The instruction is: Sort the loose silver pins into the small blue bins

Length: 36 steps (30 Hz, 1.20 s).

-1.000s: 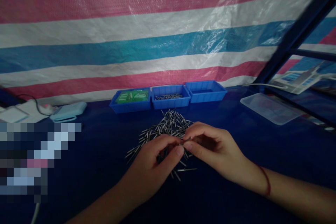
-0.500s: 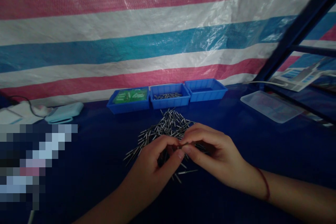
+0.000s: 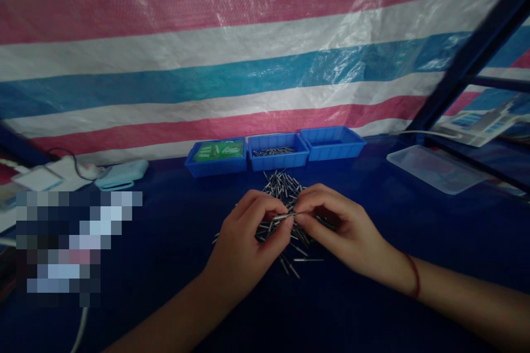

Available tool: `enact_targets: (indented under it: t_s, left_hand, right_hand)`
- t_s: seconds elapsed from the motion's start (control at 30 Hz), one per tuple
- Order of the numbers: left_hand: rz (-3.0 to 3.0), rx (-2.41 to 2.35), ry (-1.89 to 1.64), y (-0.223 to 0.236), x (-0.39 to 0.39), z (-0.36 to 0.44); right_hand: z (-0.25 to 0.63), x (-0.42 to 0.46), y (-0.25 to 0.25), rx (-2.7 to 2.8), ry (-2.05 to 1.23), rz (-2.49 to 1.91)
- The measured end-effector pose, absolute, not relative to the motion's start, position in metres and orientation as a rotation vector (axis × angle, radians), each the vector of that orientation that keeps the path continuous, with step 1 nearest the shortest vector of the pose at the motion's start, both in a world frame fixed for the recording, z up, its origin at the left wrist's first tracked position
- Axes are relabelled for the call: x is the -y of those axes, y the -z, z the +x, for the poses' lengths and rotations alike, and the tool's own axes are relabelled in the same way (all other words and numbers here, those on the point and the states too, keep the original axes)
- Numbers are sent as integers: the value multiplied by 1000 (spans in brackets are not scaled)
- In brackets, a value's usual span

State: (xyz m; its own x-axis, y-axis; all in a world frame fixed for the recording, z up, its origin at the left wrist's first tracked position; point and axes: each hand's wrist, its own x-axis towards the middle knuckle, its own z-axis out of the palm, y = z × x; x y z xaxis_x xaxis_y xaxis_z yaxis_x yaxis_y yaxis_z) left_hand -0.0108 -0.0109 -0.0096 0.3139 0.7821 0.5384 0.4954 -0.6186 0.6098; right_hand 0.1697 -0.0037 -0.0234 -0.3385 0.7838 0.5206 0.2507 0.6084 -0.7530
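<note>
My left hand (image 3: 244,237) pinches a thin metal blind rivet (image 3: 285,215) between thumb and forefinger. The fingertips of my right hand (image 3: 350,229) close on the thin right end of the same rivet, so both hands meet over the pile. Below and behind them spreads a heap of loose blind rivets (image 3: 284,183), partly covered by my fingers. One single rivet (image 3: 308,260) lies apart on the table in front of the heap.
Behind the heap stand three blue bins in a row: one with green packets (image 3: 219,150), one with rivets (image 3: 277,157), and a right-hand bin (image 3: 331,143). A clear plastic lid (image 3: 439,168) lies right; a light-blue case (image 3: 122,175) lies left, near a blurred-out patch.
Both hands have risen slightly in view, and the rivet between the fingertips now shows more clearly. The view has shifted, so the bins and heap appear a little further right.
</note>
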Motion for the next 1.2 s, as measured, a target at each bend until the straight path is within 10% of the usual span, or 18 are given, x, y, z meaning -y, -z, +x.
enact_targets:
  t_s: [0.2,0.43,1.2]
  left_hand:
    - [2323,-1152,-1141,13,12,-11]
    - [2424,-1186,-955,20,-2,-19]
    - [2502,-1336,-852,21,-31,-40]
  right_hand:
    - [176,-9,15,2054,-584,-767]
    - [231,-95,-11,1830,268,-1347]
    - [233,-85,15,2080,187,-1261]
